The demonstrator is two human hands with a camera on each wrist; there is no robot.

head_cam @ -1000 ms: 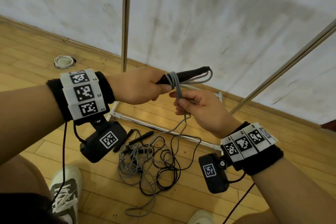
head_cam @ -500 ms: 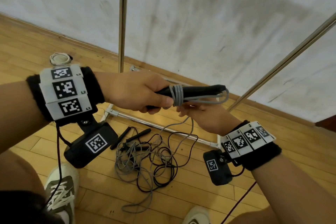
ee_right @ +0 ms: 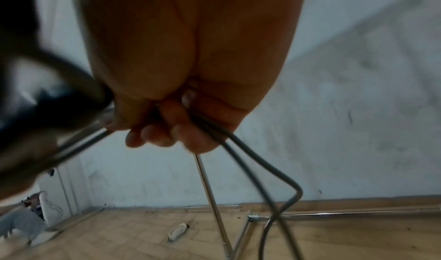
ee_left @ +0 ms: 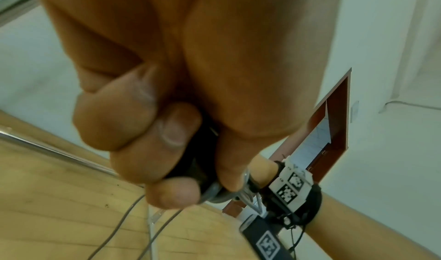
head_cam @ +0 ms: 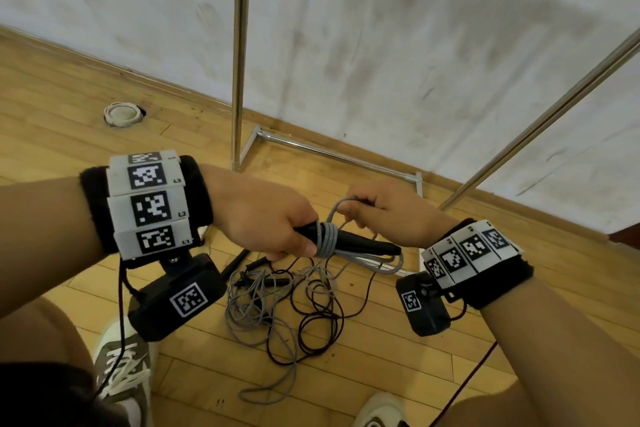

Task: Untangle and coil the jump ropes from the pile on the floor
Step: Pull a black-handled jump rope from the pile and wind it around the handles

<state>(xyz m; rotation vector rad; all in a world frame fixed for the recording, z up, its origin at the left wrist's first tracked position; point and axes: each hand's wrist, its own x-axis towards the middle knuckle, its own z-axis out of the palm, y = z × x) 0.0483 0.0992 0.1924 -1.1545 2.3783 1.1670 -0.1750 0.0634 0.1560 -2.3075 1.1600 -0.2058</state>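
My left hand (head_cam: pixel 277 236) grips the black handles (head_cam: pixel 360 243) of a grey jump rope, its fingers curled round them (ee_left: pixel 181 162). Several turns of grey rope (head_cam: pixel 328 240) are wound about the handles just past my fingers. My right hand (head_cam: pixel 381 210) is behind and above the handles and pinches a loop of the same grey rope (ee_right: pixel 241 151). The loop arcs from the winding up to its fingers. Below on the floor lies the tangled pile (head_cam: pixel 287 308) of grey and black ropes with loose black handles (head_cam: pixel 242 263).
A chrome rack stands against the white wall, with an upright pole (head_cam: pixel 239 55), a slanted pole (head_cam: pixel 540 121) and a base bar (head_cam: pixel 332 156). A round white floor fitting (head_cam: pixel 121 113) sits at the left. My shoes (head_cam: pixel 121 371) are at the bottom edge.
My right hand has come from under the handles up behind them, carrying the grey rope over for another turn. Both hands sit lower over the pile now.
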